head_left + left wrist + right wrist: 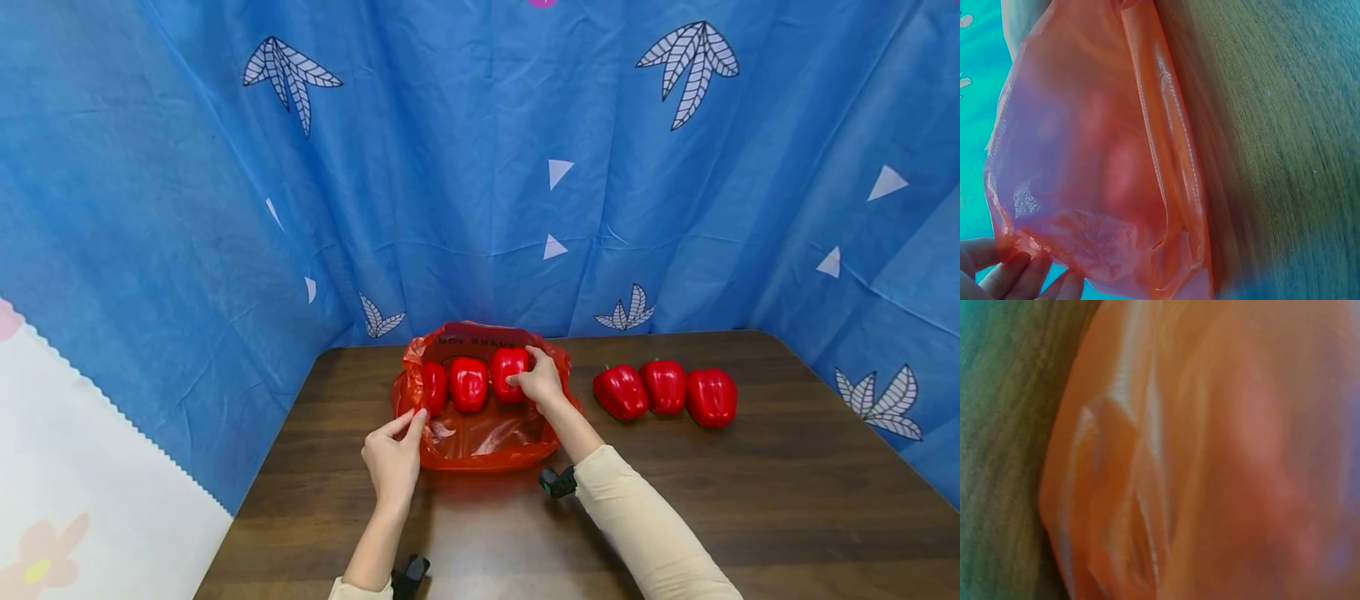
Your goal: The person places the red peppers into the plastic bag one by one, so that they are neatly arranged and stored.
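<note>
A thin red plastic bag [487, 457] lies with its mouth spread wide on the table. My left hand [393, 462] pinches the near-left part of its rim; in the left wrist view those fingers [1013, 275] grip the bag's edge. Inside the mouth, my right hand [542, 382] holds a shiny red bell pepper [507, 371] between thumb and fingers. Left of it in the bag are a second bell pepper [468, 385] and a third bell pepper [433, 388], partly covered by the rim. Blurred bag film [1147, 456] fills most of the right wrist view and hides that hand.
Right of the bag, three more red bell peppers sit in a row: a tilted pepper [621, 392], a middle pepper [663, 386] and a right-hand pepper [712, 397]. Behind the dark wooden table [787, 500] hangs a blue patterned curtain [480, 167].
</note>
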The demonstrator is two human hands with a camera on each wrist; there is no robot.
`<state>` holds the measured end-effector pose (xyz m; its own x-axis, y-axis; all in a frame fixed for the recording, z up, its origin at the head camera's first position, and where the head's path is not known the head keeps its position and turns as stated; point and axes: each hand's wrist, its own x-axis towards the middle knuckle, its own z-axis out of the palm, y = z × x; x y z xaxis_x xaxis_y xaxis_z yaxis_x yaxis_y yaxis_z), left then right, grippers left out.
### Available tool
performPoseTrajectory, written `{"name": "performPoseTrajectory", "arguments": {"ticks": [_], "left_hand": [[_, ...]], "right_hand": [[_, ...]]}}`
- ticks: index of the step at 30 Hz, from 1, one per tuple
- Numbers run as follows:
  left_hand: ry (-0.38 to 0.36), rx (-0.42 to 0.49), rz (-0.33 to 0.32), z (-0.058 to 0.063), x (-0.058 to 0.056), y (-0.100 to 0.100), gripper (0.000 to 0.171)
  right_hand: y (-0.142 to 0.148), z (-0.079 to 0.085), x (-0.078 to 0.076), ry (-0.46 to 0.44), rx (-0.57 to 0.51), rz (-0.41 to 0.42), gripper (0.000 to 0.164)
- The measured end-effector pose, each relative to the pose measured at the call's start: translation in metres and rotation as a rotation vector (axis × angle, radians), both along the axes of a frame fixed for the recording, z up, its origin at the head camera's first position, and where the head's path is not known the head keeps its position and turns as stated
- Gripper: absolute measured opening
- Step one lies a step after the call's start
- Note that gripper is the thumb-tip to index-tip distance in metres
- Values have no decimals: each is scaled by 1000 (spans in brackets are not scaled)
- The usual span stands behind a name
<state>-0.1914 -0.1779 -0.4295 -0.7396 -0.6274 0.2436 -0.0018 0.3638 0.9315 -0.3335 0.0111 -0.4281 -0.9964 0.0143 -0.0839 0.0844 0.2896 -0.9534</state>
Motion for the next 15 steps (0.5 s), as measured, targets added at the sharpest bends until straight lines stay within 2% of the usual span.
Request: {"name": "performPoseTrajectory", "arguments": {"ticks": [15], "left_hand": [[7, -11, -2, 0, 1, 1, 25]], "right_hand": [[-6, -16, -2, -18, -28, 4, 76]]}}
